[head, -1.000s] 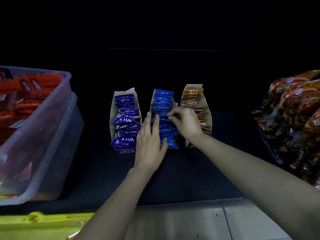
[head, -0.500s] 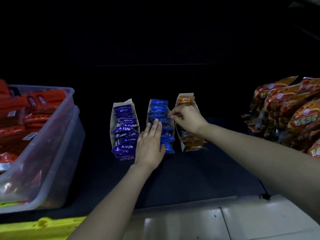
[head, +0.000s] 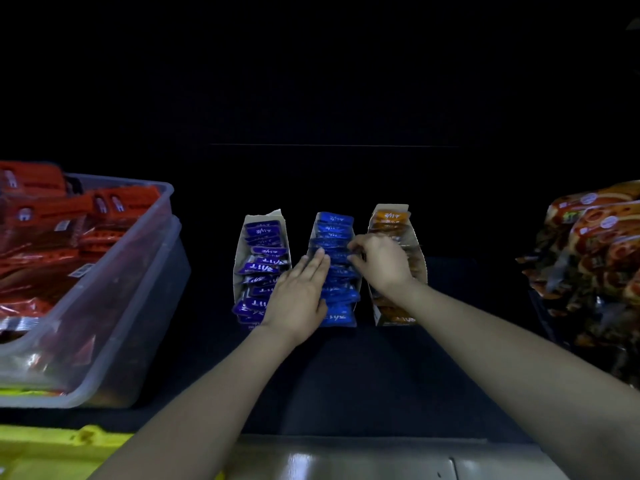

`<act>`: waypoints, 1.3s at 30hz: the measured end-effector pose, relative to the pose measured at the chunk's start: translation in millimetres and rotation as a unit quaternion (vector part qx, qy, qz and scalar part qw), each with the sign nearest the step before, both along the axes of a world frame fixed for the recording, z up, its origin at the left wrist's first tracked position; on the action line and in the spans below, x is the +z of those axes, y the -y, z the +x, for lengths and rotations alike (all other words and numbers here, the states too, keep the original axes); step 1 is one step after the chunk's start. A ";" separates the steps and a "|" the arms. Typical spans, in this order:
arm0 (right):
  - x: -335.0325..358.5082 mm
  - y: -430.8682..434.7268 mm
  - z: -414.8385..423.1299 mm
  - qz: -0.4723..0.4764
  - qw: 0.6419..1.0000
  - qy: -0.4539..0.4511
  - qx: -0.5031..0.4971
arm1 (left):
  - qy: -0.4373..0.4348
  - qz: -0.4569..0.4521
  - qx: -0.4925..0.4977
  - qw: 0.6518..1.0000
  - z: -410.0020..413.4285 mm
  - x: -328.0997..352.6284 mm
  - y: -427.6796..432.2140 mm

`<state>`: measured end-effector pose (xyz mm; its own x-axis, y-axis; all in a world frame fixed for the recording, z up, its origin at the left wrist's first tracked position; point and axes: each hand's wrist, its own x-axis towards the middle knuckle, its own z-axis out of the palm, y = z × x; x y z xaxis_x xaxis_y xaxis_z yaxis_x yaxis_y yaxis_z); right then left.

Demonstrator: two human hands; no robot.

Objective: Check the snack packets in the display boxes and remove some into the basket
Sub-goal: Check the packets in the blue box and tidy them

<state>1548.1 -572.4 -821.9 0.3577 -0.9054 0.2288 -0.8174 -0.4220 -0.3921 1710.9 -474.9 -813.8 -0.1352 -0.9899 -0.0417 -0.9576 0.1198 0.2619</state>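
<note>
With the left hand (head: 298,296) flat and straight-fingered, steadying the blue packets (head: 334,230) in the middle box (head: 337,320), the right hand (head: 381,261) pinches one mid-row and should lift it straight up, sparing its neighbours, toward the basket (head: 52,452).

This is a shop for sure, I'm at a dark shelf (head: 381,375) full of retail stock. Three cardboard display boxes (head: 277,216) sit side by side on it, each holding a row of little snack packs on edge: purple packs (head: 263,261), blue packs (head: 334,230), orange packs (head: 388,220). Left of them a clear tub (head: 138,289) is heaped with red packs (head: 52,237). Big printed bags (head: 595,254) crowd the right. Yellow basket (head: 41,452) at bottom left, next to a pale glossy floor (head: 346,462).
</note>
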 end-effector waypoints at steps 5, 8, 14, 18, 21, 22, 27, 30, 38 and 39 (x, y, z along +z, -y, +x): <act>-10.0 6.6 3.1 -0.037 0.999 -0.012 -0.012 | 0.033 -0.017 -0.036 0.999 -2.7 1.0 8.6; -10.0 5.1 -0.6 -0.053 0.995 0.085 -0.004 | 0.043 -0.034 -0.047 0.997 -0.9 0.7 9.9; 1.1 -6.7 -8.0 -0.044 0.965 0.258 -0.017 | -0.023 -0.084 -0.024 0.996 -11.7 0.5 -4.6; 30.6 -16.7 -8.8 0.017 0.914 0.404 -0.044 | -0.130 -0.117 0.061 0.983 -16.7 3.0 -13.9; 46.8 -20.2 -12.4 0.070 0.862 0.499 -0.053 | -0.187 -0.159 0.100 0.964 -21.7 5.6 -11.6; 49.4 -20.3 -14.6 0.091 0.849 0.517 -0.060 | -0.197 -0.168 0.104 0.960 -24.9 6.2 -9.8; 53.5 -30.8 -21.3 0.193 0.767 0.609 -0.066 | -0.223 -0.212 0.112 0.945 -39.3 4.8 -5.1; 48.2 -39.1 -22.7 0.248 0.729 0.637 -0.042 | -0.281 -0.248 0.102 0.922 -39.9 7.8 -7.5; 44.9 -50.3 -23.7 0.233 0.777 0.585 -0.013 | -0.527 -0.062 0.079 0.844 -36.3 16.8 -8.4; 44.1 -50.3 -23.6 0.223 0.782 0.582 -0.018 | -0.566 -0.048 0.086 0.819 -36.9 19.6 -8.6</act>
<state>1524.5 -522.1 -777.8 0.1138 -0.9927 0.0390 0.1930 -0.0164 -0.9811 1674.0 -466.3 -794.2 0.1081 -0.9898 0.0931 -0.1131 0.0808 0.9903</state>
